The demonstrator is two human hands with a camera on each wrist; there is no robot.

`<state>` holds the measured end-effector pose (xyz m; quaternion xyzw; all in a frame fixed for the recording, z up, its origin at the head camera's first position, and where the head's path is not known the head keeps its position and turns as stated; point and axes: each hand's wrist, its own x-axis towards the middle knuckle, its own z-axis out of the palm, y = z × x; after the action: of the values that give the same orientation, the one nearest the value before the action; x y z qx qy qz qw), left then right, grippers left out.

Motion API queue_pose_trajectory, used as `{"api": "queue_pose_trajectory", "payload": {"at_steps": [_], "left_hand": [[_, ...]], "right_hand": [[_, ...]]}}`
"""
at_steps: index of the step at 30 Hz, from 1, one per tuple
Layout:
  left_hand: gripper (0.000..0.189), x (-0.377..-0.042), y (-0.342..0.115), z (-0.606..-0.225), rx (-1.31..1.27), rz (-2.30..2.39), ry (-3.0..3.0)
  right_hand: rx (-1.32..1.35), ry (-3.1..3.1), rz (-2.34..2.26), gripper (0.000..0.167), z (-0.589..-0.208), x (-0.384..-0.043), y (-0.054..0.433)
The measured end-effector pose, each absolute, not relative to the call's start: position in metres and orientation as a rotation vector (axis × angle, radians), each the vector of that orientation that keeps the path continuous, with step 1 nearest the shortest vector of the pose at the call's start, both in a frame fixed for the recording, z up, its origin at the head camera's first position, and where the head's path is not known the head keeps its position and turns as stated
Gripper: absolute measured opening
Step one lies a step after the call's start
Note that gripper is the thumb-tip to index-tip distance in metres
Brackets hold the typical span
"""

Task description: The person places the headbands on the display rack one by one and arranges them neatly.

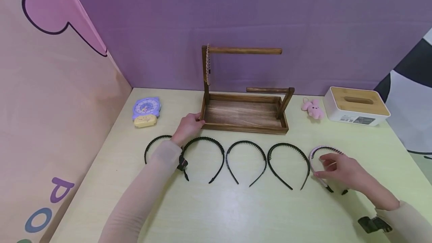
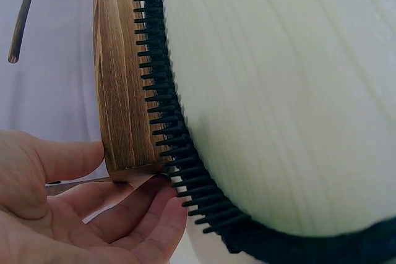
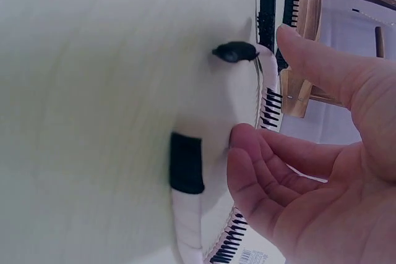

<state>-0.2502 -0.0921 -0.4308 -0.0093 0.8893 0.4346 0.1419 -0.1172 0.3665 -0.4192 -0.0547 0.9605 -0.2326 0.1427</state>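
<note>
At its left front corner, my left hand [image 1: 189,127] grips the brown wooden rack [image 1: 244,128]. The left wrist view shows the thumb against the front board [image 2: 124,78] and the fingers round the end. A thin braided headband [image 1: 207,66] hangs on the rack's upper bar. My right hand [image 1: 342,171] hovers around a pale pink headband [image 1: 312,162] with black tips and comb teeth. In the right wrist view its thumb and fingers stand apart with the headband [image 3: 187,221] beyond them; contact is hard to tell.
Several black toothed headbands lie in a row, among them one [image 1: 222,153], one [image 1: 246,142] and one [image 1: 288,145]. A blue and yellow toy-like item [image 1: 146,108] stands at left. A pink plush [image 1: 314,110] and a white tissue box [image 1: 357,106] sit at right.
</note>
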Motion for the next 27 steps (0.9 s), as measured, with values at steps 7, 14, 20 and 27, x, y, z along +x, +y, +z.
{"api": "queue_pose_trajectory", "payload": {"at_steps": [7, 14, 20, 27], "left_hand": [[0.052, -0.251, -0.092, -0.430, -0.030, 1.242, 2.565], [0.051, -0.251, -0.093, -0.431, -0.021, 1.246, 2.570], [0.051, -0.252, -0.093, -0.432, -0.017, 1.246, 2.573], [0.051, -0.253, -0.093, -0.433, 0.001, 1.241, 2.591]], "right_hand": [[-0.166, 2.756, -0.696, 0.065, -0.421, -0.115, 0.365], [-0.211, 2.775, -0.726, 0.062, -0.425, -0.112, 0.363], [-0.254, 2.812, -0.722, 0.053, -0.427, -0.113, 0.361], [-0.295, 2.826, -0.721, 0.042, -0.430, -0.113, 0.361]]}}
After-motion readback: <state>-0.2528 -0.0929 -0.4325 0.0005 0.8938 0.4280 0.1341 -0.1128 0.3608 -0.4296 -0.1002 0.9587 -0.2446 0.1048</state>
